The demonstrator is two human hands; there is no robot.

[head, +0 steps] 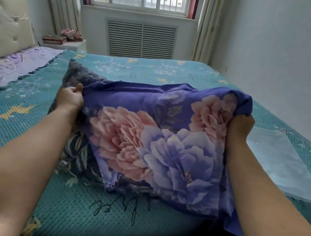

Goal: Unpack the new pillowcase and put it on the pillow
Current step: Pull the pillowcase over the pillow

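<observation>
Gripping opposite edges of purple peony-print cotton pillowcase (159, 139) with left hand (70, 97) and right hand (240, 127), probably spreading its mouth over dark leaf-patterned pillow (81, 79).

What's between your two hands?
In the head view, the purple flowered pillowcase stretches between the left hand and right hand, partly pulled over the dark pillow.
</observation>
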